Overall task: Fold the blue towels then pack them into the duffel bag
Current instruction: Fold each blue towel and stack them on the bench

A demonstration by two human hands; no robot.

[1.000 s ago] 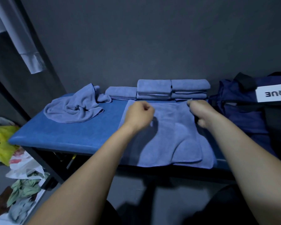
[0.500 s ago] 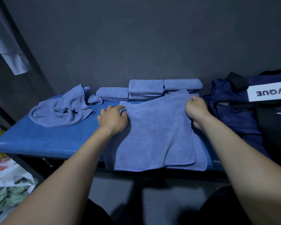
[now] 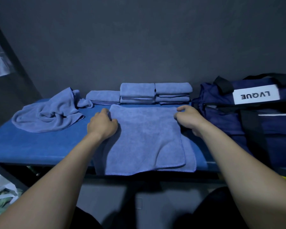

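**Mia:** Where was the towel they were folding?

**Ben:** The half-folded towel lay flat on the blue bench, near the middle. Its near end hung a little over the front edge. One layer lay on top of another, and the top layer's right corner was curved

**Mia:** What were the hands doing?

**Ben:** The left hand sat on the towel's far left corner. Its fingers were curled and seemed to pinch the edge there. The right hand was at the far right corner, fingers bent and gripping that edge too

**Mia:** Were there more towels?

**Ben:** Yes. The folded towels sat along the back edge of the bench, against the dark wall. There were two stacks side by side, and a lower stack to their left. A crumpled towel lay in a heap toward the left end of the bench

**Mia:** And the bag?

**Ben:** The duffel bag was dark navy and stood at the right end, just beside the right hand. It had a white label with upside-down letters and black straps. I could not tell if it was open

**Mia:** Anything else?

**Ben:** A white plastic bag was down on the floor at the left
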